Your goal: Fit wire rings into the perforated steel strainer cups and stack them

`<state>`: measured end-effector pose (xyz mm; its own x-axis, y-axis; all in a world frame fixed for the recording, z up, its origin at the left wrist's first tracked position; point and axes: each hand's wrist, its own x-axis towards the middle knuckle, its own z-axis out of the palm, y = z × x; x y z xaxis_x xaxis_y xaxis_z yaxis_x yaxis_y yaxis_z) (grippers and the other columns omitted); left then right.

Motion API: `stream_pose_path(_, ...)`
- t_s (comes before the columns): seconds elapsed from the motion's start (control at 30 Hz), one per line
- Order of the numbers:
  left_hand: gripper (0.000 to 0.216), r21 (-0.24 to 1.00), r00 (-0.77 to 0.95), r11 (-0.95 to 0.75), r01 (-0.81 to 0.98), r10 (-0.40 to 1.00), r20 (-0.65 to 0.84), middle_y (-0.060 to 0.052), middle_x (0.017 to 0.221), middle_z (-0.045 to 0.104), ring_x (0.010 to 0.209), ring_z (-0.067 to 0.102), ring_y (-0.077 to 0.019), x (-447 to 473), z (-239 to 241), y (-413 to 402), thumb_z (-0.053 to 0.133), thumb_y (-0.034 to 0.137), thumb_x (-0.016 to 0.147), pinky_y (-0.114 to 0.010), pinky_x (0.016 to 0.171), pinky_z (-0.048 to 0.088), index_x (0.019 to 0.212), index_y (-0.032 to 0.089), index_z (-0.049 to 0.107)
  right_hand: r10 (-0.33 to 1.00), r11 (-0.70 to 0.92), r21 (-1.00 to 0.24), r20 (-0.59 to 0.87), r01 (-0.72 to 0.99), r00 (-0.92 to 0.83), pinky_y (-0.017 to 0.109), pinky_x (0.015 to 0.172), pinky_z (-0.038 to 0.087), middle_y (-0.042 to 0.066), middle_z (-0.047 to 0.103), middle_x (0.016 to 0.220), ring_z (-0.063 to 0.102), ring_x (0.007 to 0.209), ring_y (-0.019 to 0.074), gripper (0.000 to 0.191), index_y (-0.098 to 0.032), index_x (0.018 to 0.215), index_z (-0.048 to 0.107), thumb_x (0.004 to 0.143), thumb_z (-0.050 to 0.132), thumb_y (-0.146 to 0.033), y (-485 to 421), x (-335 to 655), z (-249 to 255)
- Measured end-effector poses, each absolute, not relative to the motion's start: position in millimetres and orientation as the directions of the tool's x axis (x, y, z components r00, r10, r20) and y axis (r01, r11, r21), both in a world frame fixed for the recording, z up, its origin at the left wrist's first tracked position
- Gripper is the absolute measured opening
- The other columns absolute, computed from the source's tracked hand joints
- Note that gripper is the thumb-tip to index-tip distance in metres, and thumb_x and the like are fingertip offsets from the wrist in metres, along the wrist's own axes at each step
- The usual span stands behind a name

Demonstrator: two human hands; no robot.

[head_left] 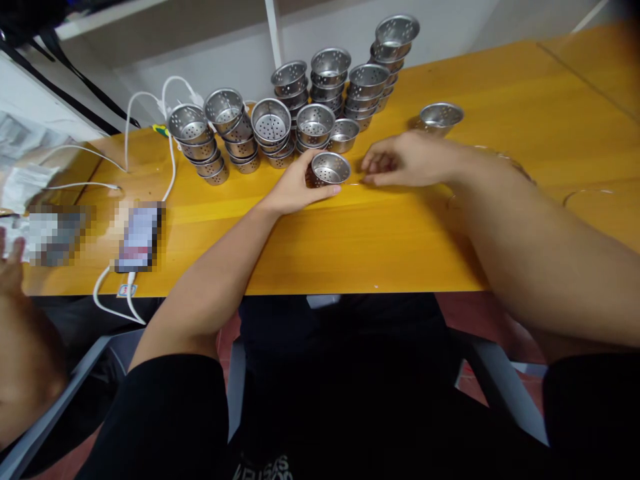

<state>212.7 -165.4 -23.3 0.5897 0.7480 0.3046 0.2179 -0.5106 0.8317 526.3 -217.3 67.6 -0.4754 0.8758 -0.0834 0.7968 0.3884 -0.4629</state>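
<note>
My left hand [295, 185] is closed around the side of a small perforated metal cup [331, 169], holding it with its mouth up above the table. Just right of it, my right hand [400, 160] has its fingers curled in and thumb forward. A thin pale strand [354, 184] shows between the cup and the right thumb; whether the fingers grip it is unclear. Behind the hands stand several stacks of similar cups, including a near stack [315, 125] and a tall back stack [397, 39]. A single cup [343, 135] sits beside the near stack, and another cup [441, 117] stands beyond my right wrist.
On the yellow wooden table [320, 253], a phone [139, 237] lies at left with white cables [173, 167]. Thin wire-like loops [587, 192] lie at right. Plastic packages [30, 167] and another person's hand [11, 263] are at far left. A wall rises behind the stacks.
</note>
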Motion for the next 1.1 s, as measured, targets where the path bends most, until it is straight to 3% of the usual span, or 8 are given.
stream_pose_path(0.17, 0.114, 0.818, 0.586, -0.527, 0.229, 0.746, 0.317, -0.022, 0.162, 0.081, 0.156, 0.080, -0.0456, 212.9, -21.6, -167.1, 0.103, 0.095, 0.077, -0.068, 0.141, 0.063, 0.157, 0.023, 0.068, 0.850, 0.451, -0.214, -0.191, 0.866, -0.490, 0.042, 0.089, 0.059, 0.005, 0.085, 0.100, 0.081, 0.098, 0.0326, 0.006, -0.027, 0.102, 0.082, 0.101, 0.082, -0.021, -215.7, 498.6, 63.8)
stream_pose_path(0.37, 0.117, 0.835, 0.583, -0.502, 0.226, 0.756, 0.297, -0.022, 0.161, 0.083, 0.153, 0.083, -0.0445, 214.7, -16.2, -172.1, 0.106, 0.096, 0.072, -0.068, 0.140, 0.066, 0.155, 0.022, 0.068, 0.861, 0.368, -0.003, -0.376, 0.930, -0.342, 0.044, 0.074, 0.050, 0.007, 0.077, 0.082, 0.073, 0.078, 0.0303, 0.021, -0.024, 0.083, 0.074, 0.101, 0.085, -0.019, -232.4, 490.9, 82.3)
stream_pose_path(0.5, 0.115, 0.814, 0.582, -0.525, 0.248, 0.753, 0.308, -0.023, 0.161, 0.083, 0.153, 0.083, -0.0452, 214.0, -18.1, -170.7, 0.103, 0.097, 0.075, -0.069, 0.140, 0.065, 0.155, 0.022, 0.067, 0.847, 0.416, 0.019, -0.370, 0.909, -0.381, 0.041, 0.073, 0.048, 0.007, 0.080, 0.087, 0.071, 0.078, 0.0270, 0.022, -0.023, 0.084, 0.074, 0.103, 0.085, -0.019, -238.9, 488.3, 85.4)
stream_pose_path(0.77, 0.115, 0.813, 0.601, -0.544, 0.208, 0.727, 0.333, -0.022, 0.162, 0.081, 0.153, 0.083, -0.0437, 211.6, -22.4, -167.1, 0.101, 0.097, 0.080, -0.063, 0.140, 0.065, 0.158, 0.020, 0.066, 0.839, 0.455, 0.075, -0.370, 0.887, -0.399, 0.043, 0.080, 0.049, 0.011, 0.082, 0.098, 0.079, 0.098, 0.0358, 0.014, -0.023, 0.100, 0.083, 0.106, 0.088, -0.035, -227.9, 493.2, 72.8)
stream_pose_path(1.1, 0.113, 0.806, 0.615, -0.552, 0.211, 0.716, 0.329, -0.023, 0.164, 0.079, 0.157, 0.080, -0.0461, 211.4, -23.8, -165.4, 0.101, 0.094, 0.082, -0.069, 0.142, 0.061, 0.161, 0.022, 0.064, 0.862, 0.428, -0.058, -0.275, 0.902, -0.427, 0.037, 0.081, 0.046, 0.011, 0.080, 0.106, 0.062, 0.084, 0.0225, 0.007, -0.018, 0.106, 0.074, 0.112, 0.078, -0.019, -236.7, 503.5, 93.9)
